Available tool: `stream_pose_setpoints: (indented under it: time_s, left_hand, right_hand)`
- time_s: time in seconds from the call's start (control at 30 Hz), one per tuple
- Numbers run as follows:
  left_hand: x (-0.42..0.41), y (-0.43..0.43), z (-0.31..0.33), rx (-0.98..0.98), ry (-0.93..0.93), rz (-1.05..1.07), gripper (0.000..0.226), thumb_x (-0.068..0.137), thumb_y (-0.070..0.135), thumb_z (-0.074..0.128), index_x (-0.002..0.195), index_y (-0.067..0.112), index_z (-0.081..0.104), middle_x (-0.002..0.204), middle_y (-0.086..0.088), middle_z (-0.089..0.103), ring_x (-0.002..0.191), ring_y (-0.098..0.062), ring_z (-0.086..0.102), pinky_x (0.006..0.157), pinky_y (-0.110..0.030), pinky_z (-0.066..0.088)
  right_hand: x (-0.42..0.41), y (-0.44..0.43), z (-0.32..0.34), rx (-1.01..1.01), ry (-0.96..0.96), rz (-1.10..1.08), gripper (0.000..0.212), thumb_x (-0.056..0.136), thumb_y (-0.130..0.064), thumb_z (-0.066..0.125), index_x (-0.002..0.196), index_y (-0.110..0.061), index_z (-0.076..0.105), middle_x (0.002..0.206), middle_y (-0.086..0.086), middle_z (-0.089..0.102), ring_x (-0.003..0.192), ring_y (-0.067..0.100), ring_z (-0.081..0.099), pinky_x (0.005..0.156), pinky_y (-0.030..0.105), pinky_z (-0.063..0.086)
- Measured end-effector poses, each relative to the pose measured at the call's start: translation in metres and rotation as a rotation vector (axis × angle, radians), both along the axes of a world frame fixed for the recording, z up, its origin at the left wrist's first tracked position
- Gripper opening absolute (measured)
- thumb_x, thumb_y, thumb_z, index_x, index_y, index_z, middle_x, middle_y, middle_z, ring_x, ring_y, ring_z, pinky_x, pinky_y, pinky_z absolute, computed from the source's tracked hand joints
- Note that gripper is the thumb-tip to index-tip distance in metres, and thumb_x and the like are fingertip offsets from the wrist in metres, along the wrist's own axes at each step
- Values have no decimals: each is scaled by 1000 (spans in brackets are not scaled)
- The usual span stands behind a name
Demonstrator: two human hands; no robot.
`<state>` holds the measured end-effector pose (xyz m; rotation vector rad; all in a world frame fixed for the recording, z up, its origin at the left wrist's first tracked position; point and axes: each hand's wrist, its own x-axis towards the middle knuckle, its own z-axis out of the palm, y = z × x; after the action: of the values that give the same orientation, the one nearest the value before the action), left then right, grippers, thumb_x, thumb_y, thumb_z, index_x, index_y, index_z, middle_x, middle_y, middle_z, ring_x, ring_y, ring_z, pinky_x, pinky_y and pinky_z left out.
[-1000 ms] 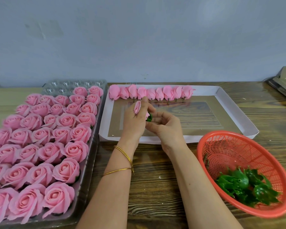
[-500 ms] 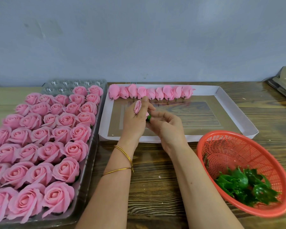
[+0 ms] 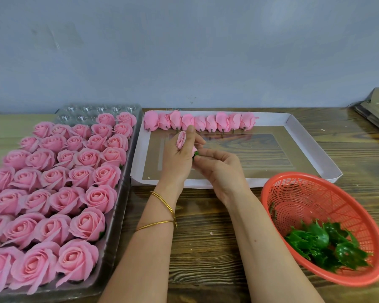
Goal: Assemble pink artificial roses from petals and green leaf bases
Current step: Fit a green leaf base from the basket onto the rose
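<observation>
Centrally: two hands meet above the white tray [image 3: 311, 149], a pink bud [image 3: 181, 139] and a green leaf base [image 3: 196, 153] between them.
Left hand [image 3: 177, 162], fingers curled round the bud: tightly rolled, pale pink, tip up. Right hand [image 3: 221, 171], fingers pinched on the small glossy leaf base, touching a second scrap of pink at the left palm. Row of closed pink buds [image 3: 200, 122] along the tray's far edge. Left of frame, open pink roses [image 3: 74, 184] fill a clear plastic tray [image 3: 127, 171]. Lower right, red mesh basket [image 3: 293, 193] with spiky green bases [image 3: 322, 243]. Dark-grained wooden tabletop [image 3: 206, 248]; plain grey-blue wall [image 3: 184, 51] behind.
</observation>
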<state>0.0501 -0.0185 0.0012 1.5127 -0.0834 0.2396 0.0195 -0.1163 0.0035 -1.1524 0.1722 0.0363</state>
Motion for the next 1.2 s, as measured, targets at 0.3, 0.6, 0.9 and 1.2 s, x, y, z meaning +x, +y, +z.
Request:
stream_pose_setpoints:
  time_s: [0.3,0.6,0.9,1.2]
  left_hand:
    - [-6,0,6,18,16,-36,46,86,63,41,70,26,65,67,19,65,73,13,59,54,0,39]
    - [-2,1,2,101,-26,-14,42,98,49,42,69,27,64,65,19,62,72,12,57,57,-1,40]
    - [-5,-2,6,87,-25,-23,43,98,47,44,66,30,65,67,17,65,71,9,59,58,-4,42]
    - [-8,-1,9,89,30,-53,47,85,69,36,69,41,69,82,14,70,84,2,63,74,-25,45]
  right_hand:
    - [0,0,-3,-85,-10,-13,19,80,11,70,98,4,68,80,14,75,82,24,73,82,30,60]
    - [1,1,-5,-182,-24,-81,34,76,12,74,108,6,67,95,25,71,95,35,71,94,45,55]
    - [3,0,-1,-1,10,-45,22,90,16,51,110,14,60,96,23,67,83,24,70,86,33,59]
    - [1,0,2,86,3,43,25,97,8,45,115,10,63,99,21,71,94,29,69,94,44,55]
